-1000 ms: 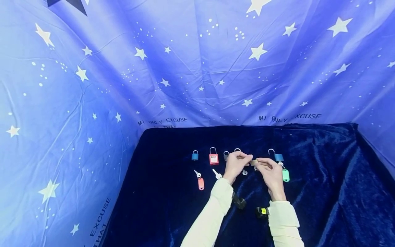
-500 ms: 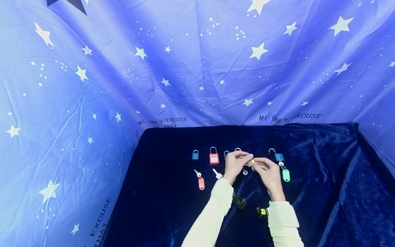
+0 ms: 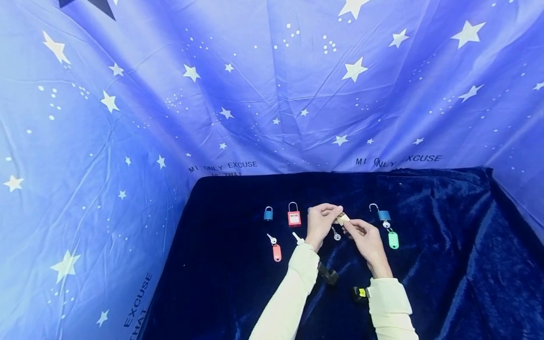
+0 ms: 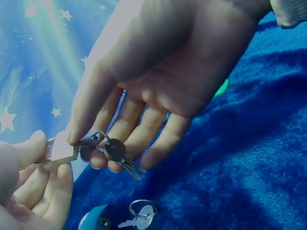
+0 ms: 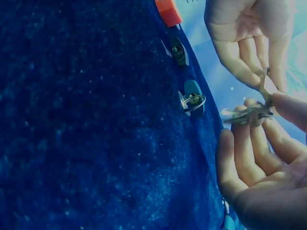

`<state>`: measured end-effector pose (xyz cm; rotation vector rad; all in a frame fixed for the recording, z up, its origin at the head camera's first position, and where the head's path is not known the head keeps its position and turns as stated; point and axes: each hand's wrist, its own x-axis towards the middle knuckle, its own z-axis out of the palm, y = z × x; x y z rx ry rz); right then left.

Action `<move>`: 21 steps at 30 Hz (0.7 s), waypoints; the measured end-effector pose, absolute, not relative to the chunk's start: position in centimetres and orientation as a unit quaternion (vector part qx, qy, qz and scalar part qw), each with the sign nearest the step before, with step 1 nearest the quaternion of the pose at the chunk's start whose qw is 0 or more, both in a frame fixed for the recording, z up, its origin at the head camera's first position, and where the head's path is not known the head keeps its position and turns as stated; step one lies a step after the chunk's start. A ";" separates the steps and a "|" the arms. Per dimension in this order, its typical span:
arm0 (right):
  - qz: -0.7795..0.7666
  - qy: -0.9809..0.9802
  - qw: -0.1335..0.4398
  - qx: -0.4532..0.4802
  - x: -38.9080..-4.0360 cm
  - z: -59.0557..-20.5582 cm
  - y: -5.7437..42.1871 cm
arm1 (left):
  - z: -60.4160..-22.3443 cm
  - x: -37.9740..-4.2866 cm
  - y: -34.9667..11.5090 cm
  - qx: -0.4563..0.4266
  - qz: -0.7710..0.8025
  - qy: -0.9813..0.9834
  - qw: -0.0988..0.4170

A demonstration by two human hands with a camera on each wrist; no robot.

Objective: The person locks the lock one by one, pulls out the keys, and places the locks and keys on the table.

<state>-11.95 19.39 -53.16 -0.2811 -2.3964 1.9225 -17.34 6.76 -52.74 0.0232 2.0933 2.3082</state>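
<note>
Between both hands is a small brass padlock (image 3: 343, 219), raised above the dark blue cloth. My left hand (image 3: 321, 224) pinches its shackle end between thumb and fingers. From the other side, my right hand (image 3: 369, 243) pinches a key at the padlock's lower end, its thumb against the body. More keys (image 4: 117, 152) dangle from a ring over the right fingers in the left wrist view. How deep the key sits, and whether the shackle is locked, I cannot tell. Below the hands lies a loose key (image 3: 336, 234).
A blue padlock (image 3: 268, 215) and a red padlock (image 3: 294, 218) lie to the left, with a coral-tagged key (image 3: 276, 252) and a white key (image 3: 298, 238) nearer. At right lies an open blue padlock (image 3: 384, 216) with a green key tag (image 3: 393, 240).
The padlock has shifted slightly left and tilted, showing more of its body. Both hands have moved a little left with it, and the left hand now covers the locks behind it more.
</note>
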 end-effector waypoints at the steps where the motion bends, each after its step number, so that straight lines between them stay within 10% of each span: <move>1: 0.623 -0.777 0.028 -0.088 -12.0 -53.1 19.4 | -52.7 -17.4 6.7 0.009 0.743 0.669 0.013; 21: 0.661 -0.740 0.065 -0.103 -12.2 -52.5 19.2 | -52.1 -17.2 5.7 0.060 0.721 0.690 0.036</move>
